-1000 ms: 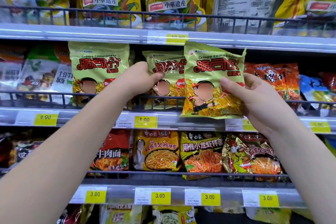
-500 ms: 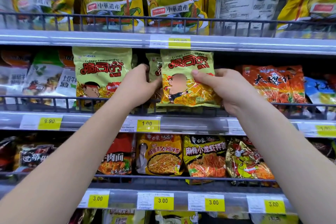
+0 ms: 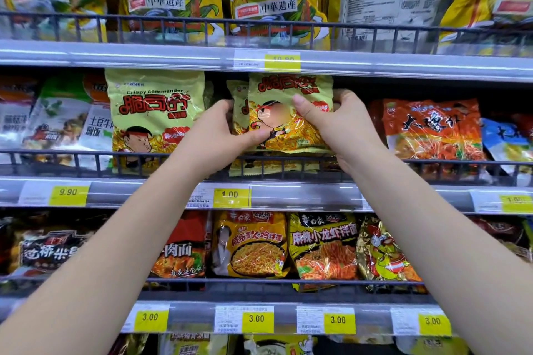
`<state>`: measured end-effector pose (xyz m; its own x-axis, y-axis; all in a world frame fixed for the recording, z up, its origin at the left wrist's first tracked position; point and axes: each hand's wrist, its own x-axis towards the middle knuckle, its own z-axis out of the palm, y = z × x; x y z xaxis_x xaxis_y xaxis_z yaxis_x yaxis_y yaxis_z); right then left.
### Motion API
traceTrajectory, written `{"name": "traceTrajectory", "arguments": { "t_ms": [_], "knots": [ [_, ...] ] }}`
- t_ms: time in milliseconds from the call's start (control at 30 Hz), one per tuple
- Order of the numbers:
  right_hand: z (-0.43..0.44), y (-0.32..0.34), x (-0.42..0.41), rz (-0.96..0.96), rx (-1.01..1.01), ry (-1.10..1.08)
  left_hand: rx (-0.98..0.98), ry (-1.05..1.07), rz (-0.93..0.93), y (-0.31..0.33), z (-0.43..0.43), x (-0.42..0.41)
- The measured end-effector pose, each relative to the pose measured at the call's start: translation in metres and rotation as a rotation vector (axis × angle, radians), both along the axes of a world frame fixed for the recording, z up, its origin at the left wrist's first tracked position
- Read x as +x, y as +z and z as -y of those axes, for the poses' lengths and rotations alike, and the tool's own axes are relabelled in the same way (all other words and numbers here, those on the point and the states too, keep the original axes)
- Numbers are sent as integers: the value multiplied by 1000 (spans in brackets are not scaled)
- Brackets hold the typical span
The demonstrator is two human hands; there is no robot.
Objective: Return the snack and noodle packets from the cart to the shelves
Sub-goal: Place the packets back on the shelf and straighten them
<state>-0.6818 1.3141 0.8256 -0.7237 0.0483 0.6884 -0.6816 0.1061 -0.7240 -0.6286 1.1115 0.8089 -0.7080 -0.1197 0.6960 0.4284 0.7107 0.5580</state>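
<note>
Judging loosely, the green snack packet (image 3: 288, 124) is nearly shelved: it's pinched at both sides by the left hand (image 3: 216, 138) and right hand (image 3: 334, 127) just above the wire rail (image 3: 432, 163), not yet released, and the cart isn't seen, so what's left can't be told.

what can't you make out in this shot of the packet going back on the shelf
Head view only:
- Rear packet: mostly covered by the held green packet and the left hand.
- Right hand: most of its fingers lie behind the green packet.
- Top-shelf price tag: digits washed out by blur.
- Far-right price tag: digits blurred.
- Cart: outside the frame.
</note>
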Motion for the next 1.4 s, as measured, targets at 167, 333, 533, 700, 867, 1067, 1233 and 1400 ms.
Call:
{"name": "traceTrajectory", "arguments": {
  "t_ms": [167,333,533,700,867,1067,1233,1400],
  "knots": [
    [-13,0,7,-47,280,-21,-51,52,-17,0,2,-2],
    [-40,-7,13,-33,541,-24,-54,32,-40,-4,3,0],
    [-34,-5,12,-58,597,-71,-103,73,-64,-3,1,-2],
    [-29,-10,2,-88,524,-50,-87,52,-24,3,3,-11],
    [-34,-9,-2,-92,531,-54,-110,78,-55,2,-4,-16],
    [-30,-6,3,-75,610,-44,-151,165,21,1,-1,-5],
    [-38,1,10,18,728,-51,-200,236,94,4,-5,12],
    [-48,-1,12,-28,612,-187,-144,219,-9,-2,-9,15]
  ]
}}
